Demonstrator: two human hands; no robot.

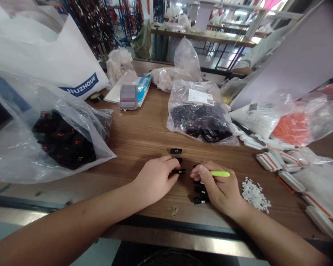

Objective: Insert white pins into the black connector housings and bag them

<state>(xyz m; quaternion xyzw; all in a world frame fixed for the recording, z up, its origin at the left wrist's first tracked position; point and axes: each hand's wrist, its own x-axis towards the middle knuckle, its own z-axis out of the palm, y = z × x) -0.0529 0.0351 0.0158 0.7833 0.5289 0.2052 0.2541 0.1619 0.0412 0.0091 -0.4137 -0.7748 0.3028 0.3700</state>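
My left hand [158, 177] is closed on a small black connector [179, 171], gripping it between thumb and fingers at the tabletop. Another black connector [175, 150] lies just beyond those fingers, and one more shows partly behind them. In my right hand [222, 186] is a slim tool with a yellow-green handle [219, 173], held like a pen. Its thin tip points left at the gripped connector; whether it touches cannot be made out. Beneath and beside my right hand lie several black connectors [201, 200] in a column, partly hidden by the fingers.
Small white pieces [255, 195] lie in a pile right of my right hand. Clear bags of black parts stand at left [63, 140] and at the back [199, 114]. White-and-orange strips [291, 177] and a bag of orange pieces [291, 127] line the right side.
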